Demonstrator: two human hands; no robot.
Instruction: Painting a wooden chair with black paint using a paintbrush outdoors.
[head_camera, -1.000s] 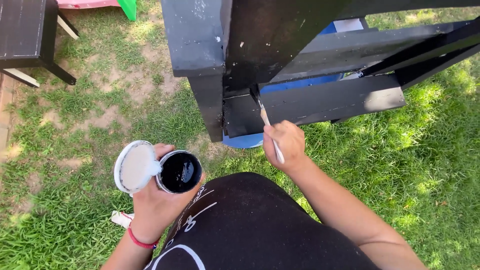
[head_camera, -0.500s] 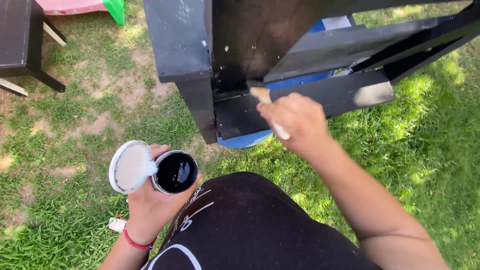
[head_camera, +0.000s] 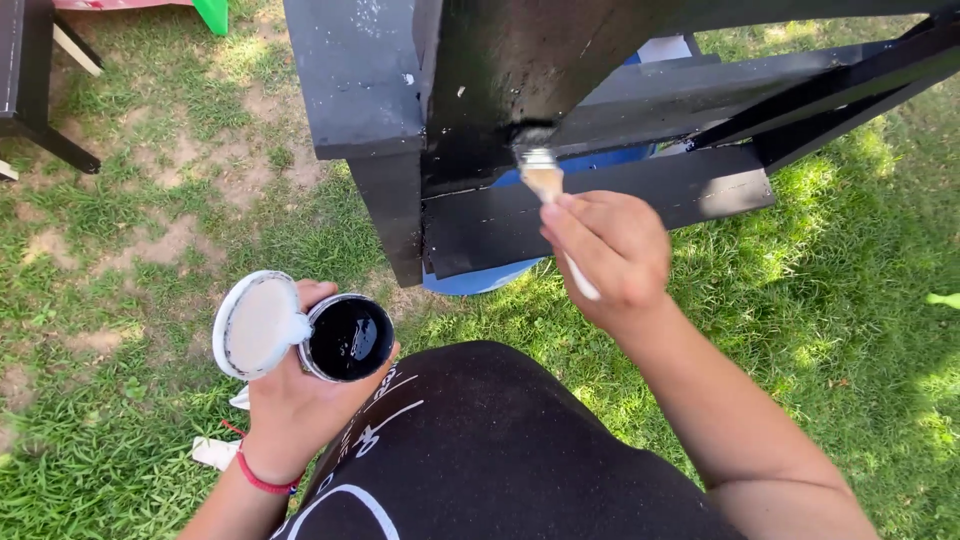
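Here the right hand (head_camera: 612, 255) holds the paintbrush (head_camera: 548, 195) bristles-up, nearly upright.

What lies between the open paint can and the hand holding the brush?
In the head view, between the paint can and the right hand, only grass and the person's black-clad knee show.

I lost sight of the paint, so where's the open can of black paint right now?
In the head view, the paint can sits lower left, held in the left hand above the grass, with its white lid flipped open on its left.
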